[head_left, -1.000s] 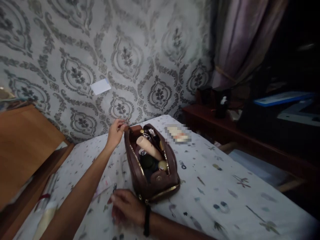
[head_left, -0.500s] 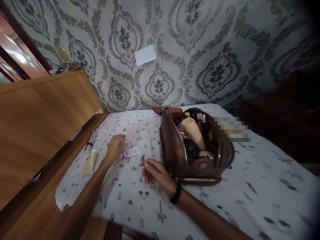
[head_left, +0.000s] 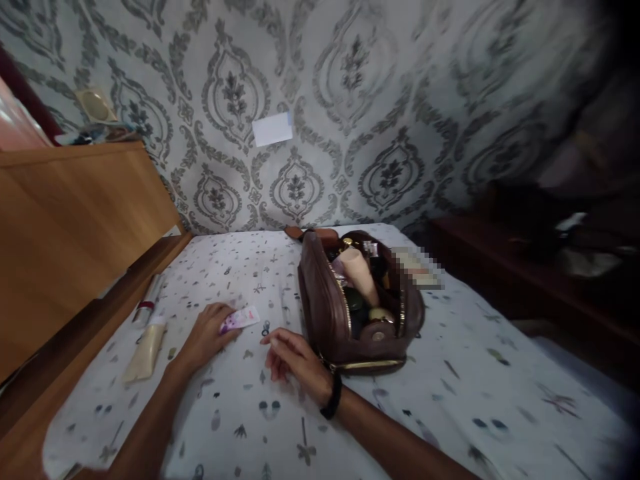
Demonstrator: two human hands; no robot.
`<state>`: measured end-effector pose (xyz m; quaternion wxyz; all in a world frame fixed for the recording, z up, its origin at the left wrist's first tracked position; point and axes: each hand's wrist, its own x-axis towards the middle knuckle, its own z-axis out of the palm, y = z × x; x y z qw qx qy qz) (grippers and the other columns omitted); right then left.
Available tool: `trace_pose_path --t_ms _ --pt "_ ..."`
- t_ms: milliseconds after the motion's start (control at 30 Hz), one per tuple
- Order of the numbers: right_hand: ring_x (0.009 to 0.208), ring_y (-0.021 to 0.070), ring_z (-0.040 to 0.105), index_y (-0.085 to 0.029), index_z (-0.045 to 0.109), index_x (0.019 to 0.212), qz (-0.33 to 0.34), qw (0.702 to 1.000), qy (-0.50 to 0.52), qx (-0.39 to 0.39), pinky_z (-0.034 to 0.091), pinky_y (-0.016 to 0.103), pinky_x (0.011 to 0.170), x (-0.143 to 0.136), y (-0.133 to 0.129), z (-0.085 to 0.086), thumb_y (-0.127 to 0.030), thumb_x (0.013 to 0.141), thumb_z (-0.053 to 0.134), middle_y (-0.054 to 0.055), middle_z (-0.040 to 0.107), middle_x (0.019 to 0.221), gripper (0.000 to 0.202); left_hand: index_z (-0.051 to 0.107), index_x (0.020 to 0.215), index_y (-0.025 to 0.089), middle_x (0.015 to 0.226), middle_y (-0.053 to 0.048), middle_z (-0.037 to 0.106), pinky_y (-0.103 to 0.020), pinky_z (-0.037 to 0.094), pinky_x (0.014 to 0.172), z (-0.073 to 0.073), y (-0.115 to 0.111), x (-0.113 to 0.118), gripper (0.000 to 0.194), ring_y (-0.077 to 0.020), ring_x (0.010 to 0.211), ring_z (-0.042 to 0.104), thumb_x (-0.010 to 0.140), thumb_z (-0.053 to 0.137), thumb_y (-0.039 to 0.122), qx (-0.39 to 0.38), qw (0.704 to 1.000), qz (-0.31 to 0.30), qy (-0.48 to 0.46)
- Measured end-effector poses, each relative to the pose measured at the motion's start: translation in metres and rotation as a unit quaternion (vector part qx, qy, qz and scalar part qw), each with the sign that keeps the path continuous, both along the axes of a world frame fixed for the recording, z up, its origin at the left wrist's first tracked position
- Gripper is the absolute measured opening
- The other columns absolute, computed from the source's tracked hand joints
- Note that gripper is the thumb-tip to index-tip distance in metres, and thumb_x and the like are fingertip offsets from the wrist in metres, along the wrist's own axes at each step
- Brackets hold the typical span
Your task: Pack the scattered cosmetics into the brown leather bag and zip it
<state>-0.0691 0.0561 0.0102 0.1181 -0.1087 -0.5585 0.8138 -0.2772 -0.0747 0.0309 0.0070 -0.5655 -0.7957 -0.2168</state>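
My left hand [head_left: 209,335] rests low over the bed, its thumb and fingers closed about one end of a small white and purple squeeze tube [head_left: 245,318]. The tube's flat end points right, toward my other hand. My right hand [head_left: 297,363], with a black band on the wrist, is held in front of the bag, fingers loosely bent and apart, nothing in them. A brown leather handbag [head_left: 320,307] stands unzipped just behind it. Inside the bag a beige tube [head_left: 359,275] leans among several dark and shiny items, partly hidden.
Left of my left hand lie a cream-coloured tube [head_left: 146,351] and a silver tube with a red band [head_left: 147,303], near the wooden headboard [head_left: 85,220]. The patterned sheet [head_left: 270,433] spreads beneath everything. A pixelated item [head_left: 417,268] lies beyond the bag. Wallpaper closes off the back.
My left hand has come down and closed on the purple and white tube's end. My right hand keeps nearly the same pose. The whole view has shifted, with the bag now further left.
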Motion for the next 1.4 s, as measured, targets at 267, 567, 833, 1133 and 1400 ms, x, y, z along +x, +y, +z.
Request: trace_pose_path --t_ms 267,567,833,1133,1400 --pt "0.048 0.008 0.055 -0.014 0.059 0.099 -0.004 1.0 0.0 0.0 0.033 0.02 0.043 -0.004 0.0 -0.008 -0.082 0.067 0.061 -0.004 0.058 0.066 0.075 0.063 0.11 0.025 0.109 -0.008 0.069 -0.043 0.052 0.09 -0.005 0.002 0.007 0.035 -0.0287 0.101 0.063 0.086 0.057 0.049 0.044 0.998 -0.002 -0.045" --pt "0.047 0.0077 0.056 -0.014 0.058 0.092 -0.009 1.0 0.023 -0.017 0.036 0.019 0.042 -0.005 -0.001 -0.01 -0.086 0.069 0.054 -0.003 0.055 0.067 0.076 0.067 0.108 0.024 0.107 -0.008 0.073 -0.037 0.056 0.084 -0.003 0.017 0.032 0.041 -0.0279 0.093 0.069 0.079 0.064 0.052 0.027 0.987 -0.055 -0.15" --pt "0.049 0.0073 0.056 -0.014 0.059 0.087 -0.037 0.999 0.02 0.007 0.036 0.019 0.04 -0.006 0.002 -0.01 -0.087 0.065 0.056 -0.002 0.054 0.074 0.077 0.065 0.111 0.022 0.108 -0.006 0.072 -0.035 0.053 0.089 -0.008 0.02 0.026 0.039 -0.0257 0.099 0.067 0.079 0.068 0.044 0.011 0.98 -0.052 -0.192" --pt "0.06 0.0121 0.059 -0.016 0.062 0.092 -0.042 0.999 -0.02 0.015 0.039 0.022 0.047 -0.001 0.005 -0.001 -0.072 0.074 0.066 0.002 0.06 0.08 0.058 0.063 0.107 0.019 0.101 -0.008 0.064 -0.034 0.046 0.087 -0.003 0.017 0.022 0.03 -0.0226 0.097 0.057 0.088 0.065 0.042 0.014 0.998 -0.062 -0.022" --pt "0.059 0.0117 0.057 -0.017 0.065 0.09 -0.037 0.998 -0.038 0.013 0.037 0.023 0.048 0.0 0.003 0.006 -0.071 0.071 0.07 0.002 0.062 0.077 0.058 0.061 0.115 0.018 0.104 -0.008 0.064 -0.032 0.046 0.089 0.006 0.008 0.027 0.033 -0.0209 0.1 0.058 0.095 0.055 0.044 0.042 0.996 -0.055 -0.056"
